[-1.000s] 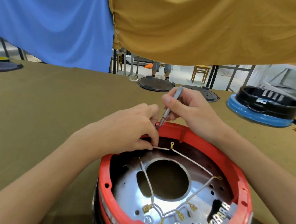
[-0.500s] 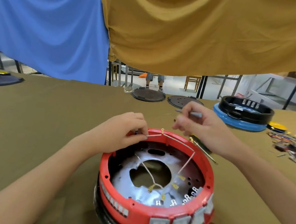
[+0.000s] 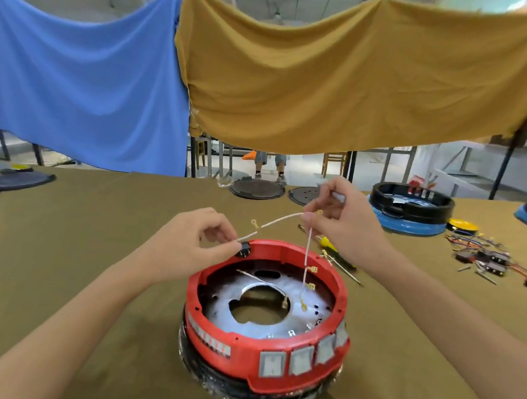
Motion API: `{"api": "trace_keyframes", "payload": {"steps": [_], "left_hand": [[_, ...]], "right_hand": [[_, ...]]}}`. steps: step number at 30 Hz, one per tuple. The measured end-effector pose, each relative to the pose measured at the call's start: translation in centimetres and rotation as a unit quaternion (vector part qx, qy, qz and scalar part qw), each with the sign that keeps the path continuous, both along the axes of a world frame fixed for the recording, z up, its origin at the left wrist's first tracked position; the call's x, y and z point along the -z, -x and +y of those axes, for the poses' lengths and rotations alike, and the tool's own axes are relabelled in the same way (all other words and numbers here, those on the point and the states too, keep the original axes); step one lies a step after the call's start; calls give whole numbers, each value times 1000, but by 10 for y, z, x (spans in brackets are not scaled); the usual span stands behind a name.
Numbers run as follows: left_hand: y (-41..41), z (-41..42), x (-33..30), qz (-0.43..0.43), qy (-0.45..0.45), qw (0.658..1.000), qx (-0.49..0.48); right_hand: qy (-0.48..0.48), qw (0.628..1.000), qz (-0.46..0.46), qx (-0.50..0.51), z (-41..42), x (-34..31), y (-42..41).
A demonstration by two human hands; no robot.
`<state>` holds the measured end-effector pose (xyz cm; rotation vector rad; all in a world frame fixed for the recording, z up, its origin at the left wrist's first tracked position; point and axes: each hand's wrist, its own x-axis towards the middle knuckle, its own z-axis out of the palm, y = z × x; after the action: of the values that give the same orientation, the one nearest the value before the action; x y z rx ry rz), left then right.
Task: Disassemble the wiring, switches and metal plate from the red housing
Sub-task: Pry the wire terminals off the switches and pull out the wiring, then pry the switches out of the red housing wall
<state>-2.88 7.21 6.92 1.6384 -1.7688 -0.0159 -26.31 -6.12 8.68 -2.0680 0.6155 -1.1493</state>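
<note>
Right hand (image 3: 337,223) is pinching the limp white wire (image 3: 277,222) above the red housing (image 3: 266,359); left hand (image 3: 192,244) is pinching its far-left end; light, floppy, best gripped near terminals

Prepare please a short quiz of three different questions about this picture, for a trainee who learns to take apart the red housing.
1. True or false: the right hand lifts the white wiring above the red housing.
2. What does the left hand pinch at the rim? A) a black part with a wire end B) a screwdriver C) the metal plate
3. Fill in: the metal plate lies ___ the housing.

Key: 1 true; 2 A, the black part; 3 inside.
</note>
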Motion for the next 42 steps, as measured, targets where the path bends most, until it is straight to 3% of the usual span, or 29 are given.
{"api": "trace_keyframes", "payload": {"steps": [3,6,10,14,17,24,29,30,36,39,40,42], "left_hand": [[14,2,-14,1,9,1000,-11],[31,-2,-31,-1,-42,999,-1],[38,-7,-30,138,8,990,-20],[35,-6,-22,337,57,936,-85],[43,-12,-23,439,35,895,-66],[60,-37,-34,583,-26,811,45],[55,-58,-40,642,-68,758,97],[54,-64,-41,634,-77,764,95],[27,-91,-43,460,-72,885,12],[16,-104,-34,186,-35,979,-78],[14,-107,-31,114,-14,989,-90],[9,-107,-23,70,-16,994,-83]], "right_hand": [[17,1000,-5,-22,6,-12,-14],[29,998,-9,-53,18,-20,-29],[2,998,-59,-17,28,-24,-30],[-113,992,-47,-42,27,-20,-10],[-90,996,18,-22,30,-13,-7],[-86,994,-9,71,14,3,-16],[-127,989,-26,67,-9,6,-17],[-135,988,-29,71,-14,5,-17],[-244,962,-113,50,-50,4,-11],[-268,954,-117,72,-70,19,-13],[-277,949,-123,88,-78,25,-12],[-287,940,-137,125,-91,38,-8]]}}
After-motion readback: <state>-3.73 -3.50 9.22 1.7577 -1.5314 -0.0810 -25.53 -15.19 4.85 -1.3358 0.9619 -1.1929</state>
